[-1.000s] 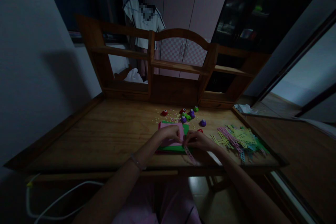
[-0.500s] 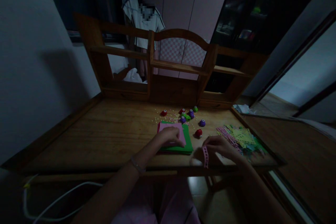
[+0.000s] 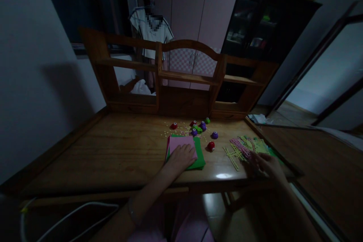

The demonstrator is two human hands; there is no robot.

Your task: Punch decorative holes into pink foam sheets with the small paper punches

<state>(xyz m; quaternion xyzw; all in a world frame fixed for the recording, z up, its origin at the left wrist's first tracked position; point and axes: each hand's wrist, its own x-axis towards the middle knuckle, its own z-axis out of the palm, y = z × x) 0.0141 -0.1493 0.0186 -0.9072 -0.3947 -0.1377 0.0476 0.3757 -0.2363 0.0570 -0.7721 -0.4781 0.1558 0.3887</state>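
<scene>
On the wooden desk (image 3: 121, 151), the left hand (image 3: 182, 156) lies flat, fingers close together, on a pink sheet (image 3: 177, 142) atop green sheets (image 3: 200, 155). The right hand (image 3: 269, 164) is at the near side of a heap of perforated strips (image 3: 239, 147), pink and yellow; blur leaves it impossible to tell whether its fingers grip one. Between stack and heap sits a red eyed toy (image 3: 211, 146). Beyond, a glass-fronted black cabinet (image 3: 292, 20) contains a green object (image 3: 266, 18) and others too dim to identify.
</scene>
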